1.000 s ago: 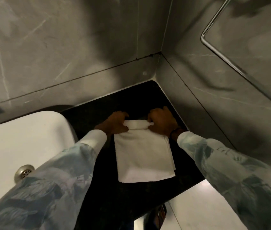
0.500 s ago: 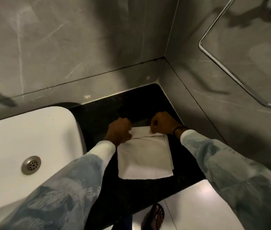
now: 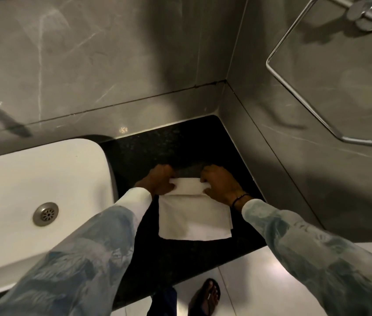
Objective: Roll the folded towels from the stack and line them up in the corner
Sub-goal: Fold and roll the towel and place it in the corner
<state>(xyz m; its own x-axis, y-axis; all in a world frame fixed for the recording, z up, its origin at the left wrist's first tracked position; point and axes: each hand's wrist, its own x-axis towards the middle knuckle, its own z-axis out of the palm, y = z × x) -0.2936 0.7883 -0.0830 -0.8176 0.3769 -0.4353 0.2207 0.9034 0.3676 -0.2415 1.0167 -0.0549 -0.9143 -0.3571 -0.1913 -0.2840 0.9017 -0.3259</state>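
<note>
Since the earlier frame, both of my hands have drawn the far edge of the white folded cloth towel (image 3: 194, 215) toward me, so the turned-over band between them is wider and flatter than the thin roll it was, and more of the sink has come into view.

From the head camera, my left hand (image 3: 157, 180) is curled closed over the left end of that turned band, fingers on top and thumb tucked beneath. My right hand (image 3: 219, 181) is closed the same way on the right end, with a dark cord bracelet (image 3: 240, 198) at its wrist. Both sleeves are pale blue with a washed pattern.

The towel lies on the black speckled stone counter (image 3: 146, 156), its near half flat and spread toward the counter's front edge, its far part folded over in my grip. It sits well short of the corner where the two grey marble walls meet. I cannot tell how many layers lie in the flat part.

Left of the counter is the white ceramic sink (image 3: 32, 179) with its round metal drain (image 3: 45, 213). On the right wall hangs a bent chrome towel rail (image 3: 298, 92). A foot in a dark sandal (image 3: 205, 297) shows on the pale floor below.
</note>
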